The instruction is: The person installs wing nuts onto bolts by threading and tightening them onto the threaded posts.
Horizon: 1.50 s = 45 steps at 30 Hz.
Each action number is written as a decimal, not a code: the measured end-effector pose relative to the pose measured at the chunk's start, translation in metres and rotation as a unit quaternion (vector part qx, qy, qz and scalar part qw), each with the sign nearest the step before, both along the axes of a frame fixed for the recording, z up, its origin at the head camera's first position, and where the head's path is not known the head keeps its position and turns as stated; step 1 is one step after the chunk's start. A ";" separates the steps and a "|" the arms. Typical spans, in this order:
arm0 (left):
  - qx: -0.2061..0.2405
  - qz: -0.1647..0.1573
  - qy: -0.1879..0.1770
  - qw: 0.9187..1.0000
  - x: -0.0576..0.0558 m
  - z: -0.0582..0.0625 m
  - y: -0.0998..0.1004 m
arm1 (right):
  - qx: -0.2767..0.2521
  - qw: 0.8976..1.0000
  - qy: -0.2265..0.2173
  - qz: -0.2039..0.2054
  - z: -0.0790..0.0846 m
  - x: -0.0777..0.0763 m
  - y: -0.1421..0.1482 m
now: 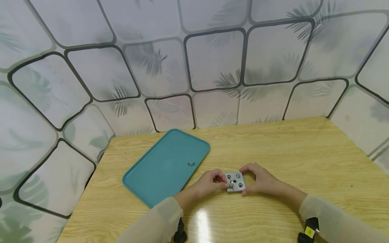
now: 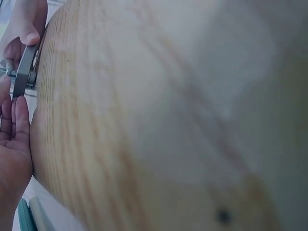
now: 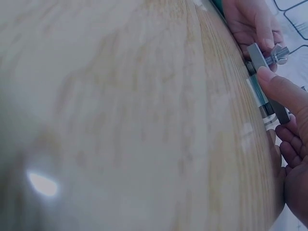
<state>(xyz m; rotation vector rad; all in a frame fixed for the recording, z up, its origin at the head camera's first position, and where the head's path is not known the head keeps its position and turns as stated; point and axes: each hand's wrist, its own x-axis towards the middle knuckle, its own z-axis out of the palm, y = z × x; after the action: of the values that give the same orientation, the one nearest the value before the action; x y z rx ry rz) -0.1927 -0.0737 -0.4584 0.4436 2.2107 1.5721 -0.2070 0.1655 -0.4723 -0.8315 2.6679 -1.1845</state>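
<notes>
A square grey metal plate (image 1: 240, 185) with several round holes lies over the wooden table. Two bolts stand up from it, one near its far right corner and one at its near left. A wing nut (image 3: 278, 55) sits on the near-left bolt's thread. My left hand (image 1: 209, 184) has its thumb and fingers at this wing nut, pinching it from the left. My right hand (image 1: 262, 179) grips the plate's right side, thumb at the near edge and fingers at the far corner. Bolt heads under the plate partly show in the left wrist view.
A teal tray (image 1: 161, 168) lies at an angle on the table (image 1: 288, 152), left of the plate. Another wing nut (image 1: 191, 164) rests near the tray's right edge. Behind the table hangs a patterned curtain (image 1: 212, 60).
</notes>
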 end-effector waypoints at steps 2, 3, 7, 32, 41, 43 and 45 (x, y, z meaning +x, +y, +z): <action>0.004 -0.009 -0.002 1.000 0.000 0.001 -0.001 | 0.000 1.000 -0.001 -0.001 -0.001 0.000 0.000; 0.007 -0.015 -0.003 1.000 0.000 0.001 -0.001 | 0.000 1.000 -0.002 -0.001 -0.001 0.000 0.000; 0.012 -0.038 -0.004 0.999 0.000 0.002 -0.003 | 0.002 1.000 -0.007 -0.003 -0.001 0.001 0.000; 0.002 -0.028 -0.002 1.000 -0.001 0.002 -0.002 | 0.000 1.000 0.008 0.004 0.005 0.001 0.000; 0.016 -0.042 0.001 0.999 0.000 0.001 -0.002 | -0.005 1.000 0.003 0.004 0.004 0.002 0.001; 0.012 -0.039 0.004 0.999 0.000 0.002 -0.002 | -0.003 1.000 0.005 0.004 0.004 0.002 0.001; 0.009 -0.034 0.002 0.999 0.000 0.003 -0.002 | 0.000 1.000 0.007 0.003 0.005 0.002 0.001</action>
<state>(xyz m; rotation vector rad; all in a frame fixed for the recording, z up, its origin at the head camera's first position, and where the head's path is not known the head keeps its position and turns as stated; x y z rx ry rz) -0.1923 -0.0754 -0.4554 0.5221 2.1623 1.5581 -0.2053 0.1670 -0.4677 -0.8508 2.6745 -1.1822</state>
